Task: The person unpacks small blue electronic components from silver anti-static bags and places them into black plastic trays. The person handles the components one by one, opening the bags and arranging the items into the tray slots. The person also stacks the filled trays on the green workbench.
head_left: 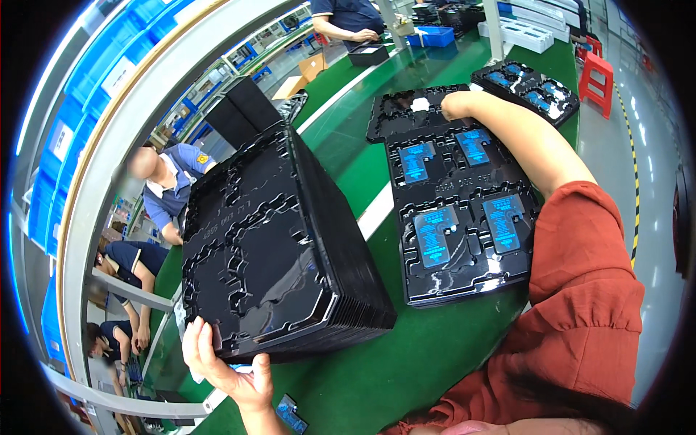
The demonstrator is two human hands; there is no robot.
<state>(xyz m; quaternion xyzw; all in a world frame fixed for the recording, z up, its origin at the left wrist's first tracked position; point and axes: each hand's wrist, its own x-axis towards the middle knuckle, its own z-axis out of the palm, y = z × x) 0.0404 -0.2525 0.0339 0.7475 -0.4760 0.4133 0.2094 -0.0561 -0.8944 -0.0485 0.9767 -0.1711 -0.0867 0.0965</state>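
My left hand is at the near corner of a tall stack of black molded plastic trays, fingers stretched along the top tray's edge and thumb spread apart. A blue-labelled flat piece, like a battery pack, lies on the table beside my left wrist. My right arm reaches forward over another black tray. It holds several L-shaped, blue-labelled battery packs in its recesses. My right hand is bent down at a farther black tray, beside a small white piece; its fingers are hidden.
Another black tray with blue packs lies at the far right of the green table. Black boxes stand behind the stack. A metal frame runs along the left. Several people work beyond; a red stool stands right.
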